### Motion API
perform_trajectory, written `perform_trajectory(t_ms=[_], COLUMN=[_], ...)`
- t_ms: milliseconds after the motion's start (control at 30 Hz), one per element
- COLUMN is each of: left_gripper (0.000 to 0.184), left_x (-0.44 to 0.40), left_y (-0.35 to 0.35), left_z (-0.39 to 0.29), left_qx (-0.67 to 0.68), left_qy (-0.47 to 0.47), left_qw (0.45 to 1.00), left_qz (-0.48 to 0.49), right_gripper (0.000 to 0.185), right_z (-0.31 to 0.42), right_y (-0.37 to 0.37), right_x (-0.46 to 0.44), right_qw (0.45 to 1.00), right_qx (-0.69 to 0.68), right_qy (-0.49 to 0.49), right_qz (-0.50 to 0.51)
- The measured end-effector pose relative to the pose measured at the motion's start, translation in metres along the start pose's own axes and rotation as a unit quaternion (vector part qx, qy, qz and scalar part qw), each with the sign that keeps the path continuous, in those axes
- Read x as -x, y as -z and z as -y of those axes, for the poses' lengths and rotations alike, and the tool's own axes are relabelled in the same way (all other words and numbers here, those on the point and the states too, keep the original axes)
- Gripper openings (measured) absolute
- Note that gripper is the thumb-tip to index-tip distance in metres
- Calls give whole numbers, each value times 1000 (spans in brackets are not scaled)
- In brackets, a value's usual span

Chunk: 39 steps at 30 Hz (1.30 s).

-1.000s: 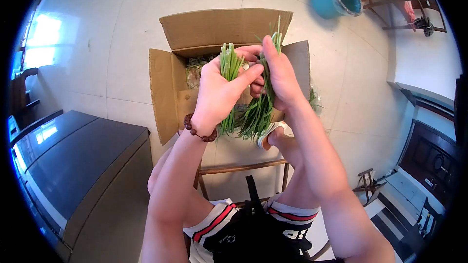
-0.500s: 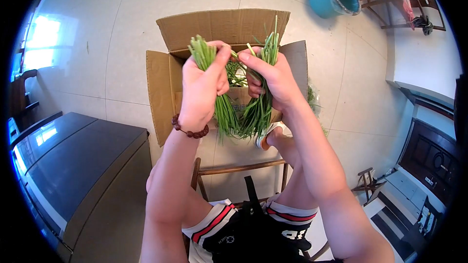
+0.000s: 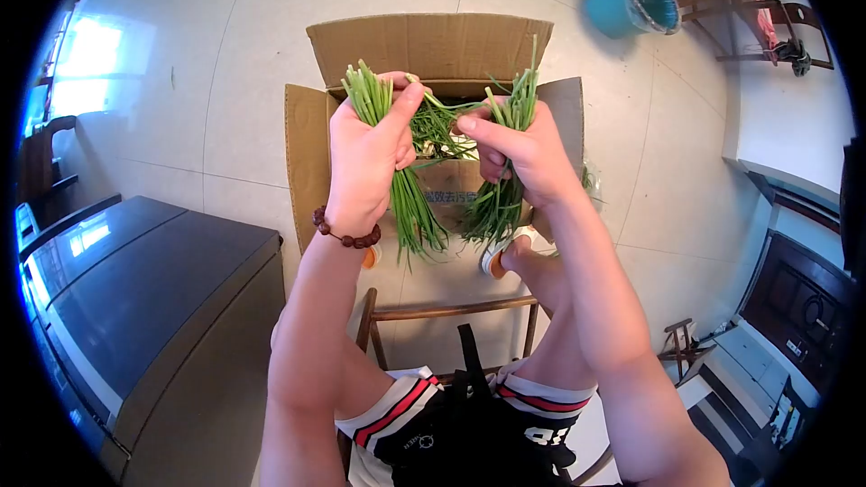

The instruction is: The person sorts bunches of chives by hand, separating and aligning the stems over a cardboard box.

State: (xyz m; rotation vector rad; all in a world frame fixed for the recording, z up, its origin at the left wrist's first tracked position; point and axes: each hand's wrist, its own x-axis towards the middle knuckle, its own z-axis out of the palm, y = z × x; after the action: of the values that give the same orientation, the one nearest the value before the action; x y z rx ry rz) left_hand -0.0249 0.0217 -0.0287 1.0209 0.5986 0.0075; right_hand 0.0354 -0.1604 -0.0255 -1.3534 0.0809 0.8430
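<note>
My left hand (image 3: 365, 149) is wrapped round a bunch of green stalks (image 3: 413, 207), their pale cut ends pointing up and the leafy ends hanging down. Another bunch of green stalks (image 3: 492, 212) is held in my right hand (image 3: 532, 149), with thin leaves trailing below. Between the two hands a few loose stalks (image 3: 433, 96) stretch from my left thumb and fingertips towards my right fingertips. Both hands are above an open cardboard box (image 3: 428, 45), inside which more green leaves (image 3: 433, 133) show. The lower part of the box is partly hidden by the bunches.
A wooden stool or chair frame (image 3: 451, 310) stands below the box. To the left is a dark glossy cabinet (image 3: 162, 261). A blue bucket (image 3: 609, 9) is on the tiled floor at the upper right, beside wooden furniture (image 3: 735, 0). My legs flank the frame.
My hands have moved apart from close together, each keeping its bunch. The loose stalks now show stretched between them, and more leaves are visible in the box.
</note>
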Motion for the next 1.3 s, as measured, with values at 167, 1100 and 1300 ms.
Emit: perform_trajectory(t_ms=[167, 1100, 1300], left_gripper=[22, 30, 28], left_x=[0, -2, -8], left_y=[1, -11, -4], left_z=[-3, 11, 11], left_qx=[-60, 69, 137], left_qy=[-4, 133, 69], left_qw=[998, 985, 987], left_qz=[31, 86, 43], right_gripper=[17, 18, 17], right_z=[2, 0, -2], right_y=[-2, 4, -3], right_x=[0, 3, 4], right_qw=[999, 998, 998], right_qx=[16, 22, 37], right_qy=[14, 56, 40], right_qz=[-29, -32, -32])
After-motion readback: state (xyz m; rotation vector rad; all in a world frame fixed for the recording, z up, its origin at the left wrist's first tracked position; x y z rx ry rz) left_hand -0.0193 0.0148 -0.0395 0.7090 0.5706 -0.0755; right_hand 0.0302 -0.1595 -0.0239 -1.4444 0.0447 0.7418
